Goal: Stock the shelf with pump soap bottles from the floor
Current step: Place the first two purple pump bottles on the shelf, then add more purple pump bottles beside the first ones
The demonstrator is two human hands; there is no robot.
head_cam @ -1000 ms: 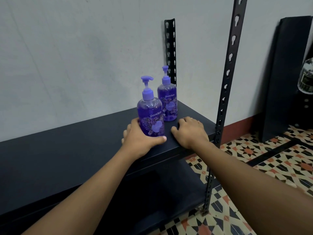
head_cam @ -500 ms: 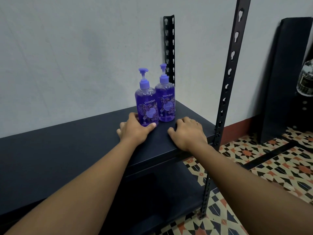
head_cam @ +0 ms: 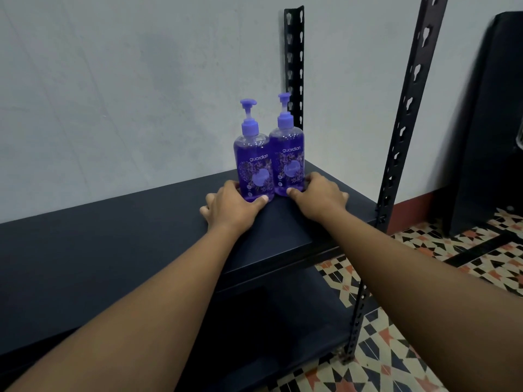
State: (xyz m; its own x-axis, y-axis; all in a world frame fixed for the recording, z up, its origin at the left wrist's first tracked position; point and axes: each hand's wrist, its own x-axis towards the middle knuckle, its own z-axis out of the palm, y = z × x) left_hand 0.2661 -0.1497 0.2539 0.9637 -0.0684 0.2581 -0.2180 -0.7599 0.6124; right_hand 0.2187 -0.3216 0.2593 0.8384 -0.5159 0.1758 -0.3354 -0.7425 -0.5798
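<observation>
Two purple pump soap bottles stand upright and touching at the back right of the dark shelf [head_cam: 113, 236], close to the wall. My left hand [head_cam: 232, 206] cups the base of the left soap bottle [head_cam: 253, 162], thumb across its front and fingers round its left side. My right hand [head_cam: 317, 196] is at the base of the right soap bottle [head_cam: 287, 154], with thumb in front and forefinger round its right side. Its other fingers spread on the shelf.
A slotted back upright [head_cam: 294, 60] rises just behind the bottles and a front upright [head_cam: 402, 131] stands at the shelf's right corner. A lower shelf [head_cam: 283, 321] lies beneath. Patterned floor tiles [head_cam: 424, 349] spread to the right, where a dark panel [head_cam: 495, 123] leans.
My left hand has slid its bottle back and to the right until it stands beside the other one. My right hand has moved from the shelf's front to the right bottle's base.
</observation>
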